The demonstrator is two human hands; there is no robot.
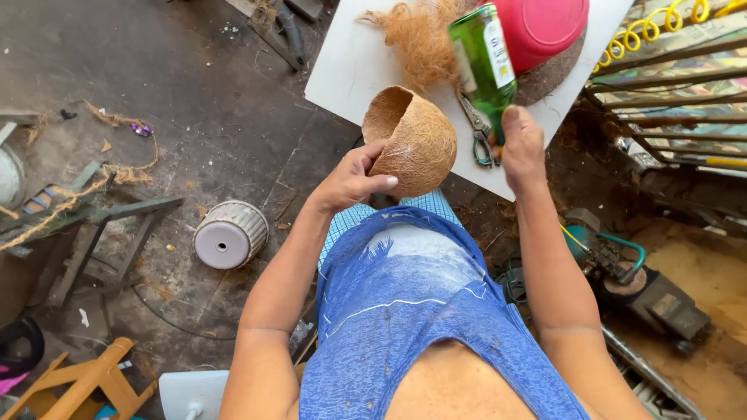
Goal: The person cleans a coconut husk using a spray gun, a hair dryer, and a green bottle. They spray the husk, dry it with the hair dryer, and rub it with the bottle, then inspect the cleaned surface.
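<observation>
The left hand (354, 180) is closed around the lower edge of a coconut-fibre bowl (416, 140), with the thumb lying across the outside and the other fingers hidden under it. The bowl is brown and rough, tilted so that its hollow side faces up and away from the person. It is held in the air, just in front of the body and partly over the near edge of a white board (346, 66).

The right hand (521, 148) grips the neck of a green glass bottle (482, 58), which is turned upside down so that its thick body stands above the fist. The bottle leans a little toward the bowl, and its side is very near the bowl's rim; I cannot tell for sure whether the two touch. A paper label shows on the bottle.

Just between the two hands, on the white board, lie pliers with green handles (478, 132). Beyond the bowl there is a loose bunch of coconut fibre (416, 35). Beyond the right hand a pink plastic basin (541, 27) sits upside down on a round brown mat.

To the left of the left hand, well apart and down on the dirty floor, a small ribbed white pot (231, 233) lies on its side. A yellow wooden stool (85, 381) stands lower left.
</observation>
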